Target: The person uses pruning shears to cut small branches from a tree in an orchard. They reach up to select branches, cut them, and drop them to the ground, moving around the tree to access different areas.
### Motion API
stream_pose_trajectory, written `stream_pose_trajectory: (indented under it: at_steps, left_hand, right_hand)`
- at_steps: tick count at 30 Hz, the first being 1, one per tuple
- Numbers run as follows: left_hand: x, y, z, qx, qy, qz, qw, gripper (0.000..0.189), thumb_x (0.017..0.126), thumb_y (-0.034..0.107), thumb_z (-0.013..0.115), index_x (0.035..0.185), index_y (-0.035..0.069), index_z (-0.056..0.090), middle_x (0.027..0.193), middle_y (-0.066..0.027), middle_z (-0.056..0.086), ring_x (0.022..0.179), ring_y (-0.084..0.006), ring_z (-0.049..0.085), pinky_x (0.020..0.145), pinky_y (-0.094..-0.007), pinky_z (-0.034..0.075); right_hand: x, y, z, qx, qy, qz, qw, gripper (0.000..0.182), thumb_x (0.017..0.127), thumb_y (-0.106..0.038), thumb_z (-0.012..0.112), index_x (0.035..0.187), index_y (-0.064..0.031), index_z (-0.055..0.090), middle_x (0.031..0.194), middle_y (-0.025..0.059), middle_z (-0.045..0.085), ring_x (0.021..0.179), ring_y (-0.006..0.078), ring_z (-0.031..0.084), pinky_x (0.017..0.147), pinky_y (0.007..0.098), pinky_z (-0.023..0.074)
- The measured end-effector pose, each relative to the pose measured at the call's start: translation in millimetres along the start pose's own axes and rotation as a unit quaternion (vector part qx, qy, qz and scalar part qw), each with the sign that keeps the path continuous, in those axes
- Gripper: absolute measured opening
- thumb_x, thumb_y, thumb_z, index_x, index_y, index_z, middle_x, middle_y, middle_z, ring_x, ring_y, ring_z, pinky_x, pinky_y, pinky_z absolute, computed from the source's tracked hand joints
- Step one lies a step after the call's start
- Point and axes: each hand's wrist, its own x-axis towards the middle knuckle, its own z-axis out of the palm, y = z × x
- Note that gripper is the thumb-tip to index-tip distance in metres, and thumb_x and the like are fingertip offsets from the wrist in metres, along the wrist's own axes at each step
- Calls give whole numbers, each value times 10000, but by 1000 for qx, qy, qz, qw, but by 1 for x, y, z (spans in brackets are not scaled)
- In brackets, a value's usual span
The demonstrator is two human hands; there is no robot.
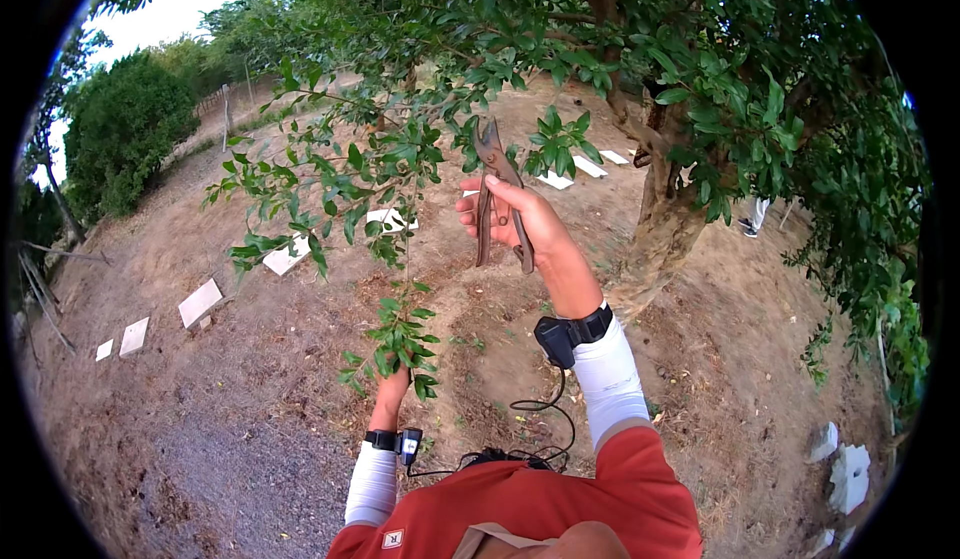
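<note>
Rusty pruning shears point(495, 176) are held up in my right hand point(521, 217), their blades pointing up among the tree's outer twigs and their handles resting across the palm. The blades look parted. Lower and to the left, my left hand point(395, 379) is at a leafy twig point(397, 326); leaves cover most of its fingers, so its grip is hidden. Above that hand hang leafy branches point(360, 157) with small green leaves. Both wrists carry black strapped devices, and a cable runs from each towards my waist.
A thick tree trunk point(660, 236) rises to the right, with dense foliage point(787, 108) around it. Pale flat slabs point(200, 303) lie in a row on dry ground. Broken white blocks point(850, 478) lie at lower right. Another person's leg point(759, 216) shows behind the tree.
</note>
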Motion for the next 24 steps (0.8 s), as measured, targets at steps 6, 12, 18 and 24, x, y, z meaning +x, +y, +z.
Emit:
stream_pose_trajectory:
  at_steps: [6, 12, 18, 24]
  left_hand:
    - [9, -9, -11, -40, -46, -14, 998, 237, 882, 259, 588, 861, 40, 675, 724, -85, 653, 690, -188, 608, 642, -338, 458]
    - [14, -4, -9, -32, -54, -11, 998, 271, 891, 272, 575, 877, 18, 667, 722, -86, 643, 699, -178, 597, 647, -338, 453]
    - [5, 32, -16, -28, -63, 25, 997, 306, 925, 270, 529, 857, 12, 678, 694, -33, 615, 638, -132, 529, 593, -311, 410]
    - [8, 13, -4, -80, -87, -12, 993, 289, 929, 261, 538, 903, 3, 667, 744, -41, 637, 678, -127, 535, 627, -310, 421]
  right_hand:
    - [33, 6, 7, -33, 50, 8, 998, 443, 951, -346, 452, 1185, 26, 509, 996, 133, 635, 891, 200, 632, 771, 327, 529]
    - [38, -10, 17, -106, 47, -42, 992, 439, 949, -358, 467, 1187, 9, 510, 963, 112, 637, 843, 173, 631, 742, 301, 524]
    - [4, 12, 24, -139, -47, -116, 982, 451, 957, -353, 475, 1219, 14, 481, 943, 105, 634, 790, 148, 619, 718, 293, 515]
    - [-65, 28, 2, -81, 18, -90, 993, 445, 969, -339, 447, 1251, 5, 466, 991, 109, 618, 861, 158, 612, 762, 291, 503]
